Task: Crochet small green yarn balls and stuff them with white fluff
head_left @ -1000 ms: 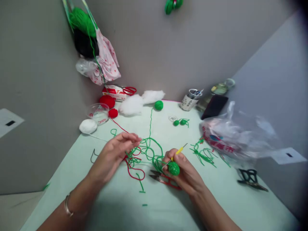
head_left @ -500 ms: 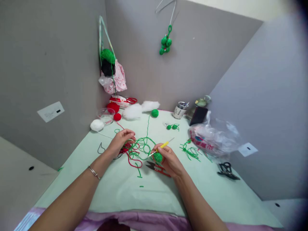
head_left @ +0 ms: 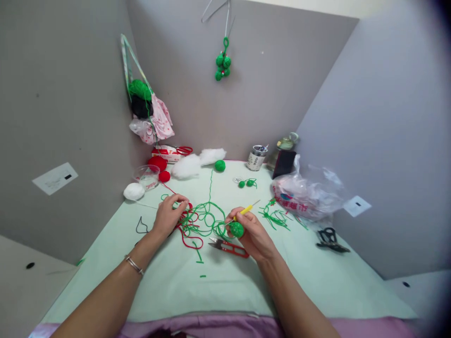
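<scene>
My right hand is closed around a yellow-handled crochet hook and a small green crocheted ball. The hook's thin metal end points left, just above the ball. My left hand is over the tangled red yarn, its fingers bent and drawn together; what they pinch, if anything, is hidden. Loops of green yarn spread between the two hands. Below the right hand, red-handled thread snips lie on the table.
White stuffing, a green yarn ball, a clear tub and a can line the back. On the right are green yarn scraps, a plastic bag and a black clip. A green crocheted cluster hangs above.
The view has shifted slightly, so the background sits further left. My left hand has moved a little toward the left; my right hand has turned slightly with the hook and ball still in it.
</scene>
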